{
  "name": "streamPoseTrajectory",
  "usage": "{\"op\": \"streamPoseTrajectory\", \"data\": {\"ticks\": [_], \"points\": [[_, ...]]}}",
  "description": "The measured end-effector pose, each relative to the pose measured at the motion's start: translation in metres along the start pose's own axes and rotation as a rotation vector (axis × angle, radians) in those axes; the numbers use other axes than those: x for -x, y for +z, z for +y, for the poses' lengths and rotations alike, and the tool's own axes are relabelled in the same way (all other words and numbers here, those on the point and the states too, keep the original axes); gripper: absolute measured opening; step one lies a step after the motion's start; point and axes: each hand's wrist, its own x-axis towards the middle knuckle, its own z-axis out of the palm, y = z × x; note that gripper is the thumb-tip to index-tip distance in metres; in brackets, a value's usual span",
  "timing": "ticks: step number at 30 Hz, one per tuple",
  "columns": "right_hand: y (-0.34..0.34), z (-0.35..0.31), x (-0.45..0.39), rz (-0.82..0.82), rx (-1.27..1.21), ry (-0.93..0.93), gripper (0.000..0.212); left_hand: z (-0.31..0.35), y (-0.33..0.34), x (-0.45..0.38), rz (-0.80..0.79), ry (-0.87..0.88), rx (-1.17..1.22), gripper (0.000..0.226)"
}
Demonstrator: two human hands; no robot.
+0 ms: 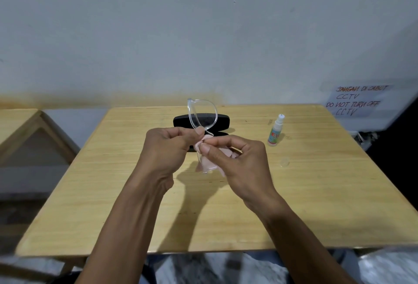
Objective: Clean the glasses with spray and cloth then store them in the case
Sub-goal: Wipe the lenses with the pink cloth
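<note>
Clear-framed glasses point(202, 114) are held upright above the wooden table point(113, 193), one lens sticking up over my hands. My left hand point(167, 148) pinches the frame near its bridge. My right hand point(235, 159) presses a pale pink cloth point(209, 162) against the lower lens, which the cloth mostly hides. Behind the hands lies a black glasses case point(181, 121), open, partly covered by them. A small spray bottle point(275, 131) with a white nozzle stands upright to the right of the case.
A small clear cap point(285, 162) lies on the table right of my right hand. A second wooden table point(20, 123) stands to the left. The wall behind carries a handwritten paper sign point(357, 100) at the right.
</note>
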Motion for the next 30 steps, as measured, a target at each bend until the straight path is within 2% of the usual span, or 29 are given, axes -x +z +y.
{"op": "streamPoseTrajectory", "data": {"ticks": [9, 15, 23, 30], "points": [[-0.005, -0.002, -0.004, -0.048, -0.08, 0.068, 0.011, -0.005, -0.001, -0.003, 0.048, 0.043, 0.009, 0.015], [-0.001, -0.002, -0.003, 0.006, -0.092, 0.06, 0.012, -0.006, 0.0, -0.005, 0.057, 0.037, -0.005, 0.014], [-0.004, -0.002, -0.005, -0.071, 0.028, 0.034, 0.012, -0.004, 0.001, -0.002, 0.122, 0.061, 0.036, 0.019], [-0.019, 0.0, -0.002, -0.07, 0.061, 0.02, 0.011, -0.007, -0.006, -0.009, 0.076, 0.093, -0.049, 0.029]]}}
